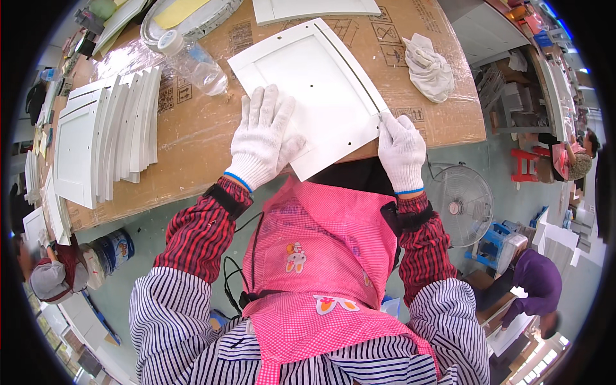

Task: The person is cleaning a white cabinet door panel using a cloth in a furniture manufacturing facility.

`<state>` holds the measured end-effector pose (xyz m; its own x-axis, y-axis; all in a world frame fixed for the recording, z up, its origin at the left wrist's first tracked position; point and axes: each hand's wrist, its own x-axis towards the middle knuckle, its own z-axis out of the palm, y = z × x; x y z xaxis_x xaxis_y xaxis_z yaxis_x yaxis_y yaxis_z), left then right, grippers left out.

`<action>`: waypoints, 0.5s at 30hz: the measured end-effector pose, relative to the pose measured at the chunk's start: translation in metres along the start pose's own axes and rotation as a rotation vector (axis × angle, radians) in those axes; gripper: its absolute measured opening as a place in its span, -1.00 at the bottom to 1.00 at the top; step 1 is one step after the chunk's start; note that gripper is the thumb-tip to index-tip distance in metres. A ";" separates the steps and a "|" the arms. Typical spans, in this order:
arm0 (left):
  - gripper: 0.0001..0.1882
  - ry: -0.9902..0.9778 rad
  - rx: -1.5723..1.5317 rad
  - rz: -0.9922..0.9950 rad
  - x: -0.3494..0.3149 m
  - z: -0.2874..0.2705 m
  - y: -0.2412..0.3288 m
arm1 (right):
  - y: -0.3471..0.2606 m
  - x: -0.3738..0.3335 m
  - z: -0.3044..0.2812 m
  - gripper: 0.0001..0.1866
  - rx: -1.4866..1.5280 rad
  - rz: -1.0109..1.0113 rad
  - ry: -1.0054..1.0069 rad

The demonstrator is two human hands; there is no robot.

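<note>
White rectangular panel with shallow recessed field, dark slot and small dark holes (321,109): lying skewed on brown cardboard-covered table (212,138), 6 o'clock corner poking past near edge. Left hand in white knit glove with blue cuff trim (263,135): at panel's 8 o'clock, opened out flat, fingers extended and slightly spread, resting on the surface, not gripping. Right hand, matching glove (401,151): at 4 o'clock, fingers curled, thumb and index together at panel edge by slot end; can't tell if it pinches the edge or something small.

Clock from panel: another white panel (314,8) at 12; crumpled white cloth (428,70) between 2 and 3; grey wire-cage floor fan (455,206) at 4, off the table; leaning row of white framed panels (109,138) between 8 and 9; clear plastic bottle with white cap (196,64) between 9 and 10, on its side; round whitish tray (218,14) at 10.
</note>
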<state>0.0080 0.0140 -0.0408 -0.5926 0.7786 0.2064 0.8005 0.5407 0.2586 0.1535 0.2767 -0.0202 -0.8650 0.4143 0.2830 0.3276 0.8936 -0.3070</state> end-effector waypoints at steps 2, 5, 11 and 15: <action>-0.19 -0.002 -0.006 -0.006 0.001 -0.001 0.001 | -0.003 0.000 0.000 -0.83 -0.004 0.000 -0.010; -0.19 -0.007 -0.007 -0.010 0.001 -0.002 0.002 | -0.006 0.000 0.003 -0.84 -0.035 0.019 0.005; -0.19 0.003 -0.026 -0.008 0.001 -0.002 0.002 | -0.011 0.001 0.004 -0.84 -0.070 0.057 0.015; -0.18 0.000 -0.014 -0.007 0.001 -0.001 0.002 | -0.017 0.000 0.003 -0.79 -0.095 0.045 -0.046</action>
<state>0.0086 0.0158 -0.0387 -0.5979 0.7751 0.2043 0.7952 0.5415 0.2729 0.1472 0.2608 -0.0176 -0.8646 0.4478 0.2278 0.3990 0.8876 -0.2301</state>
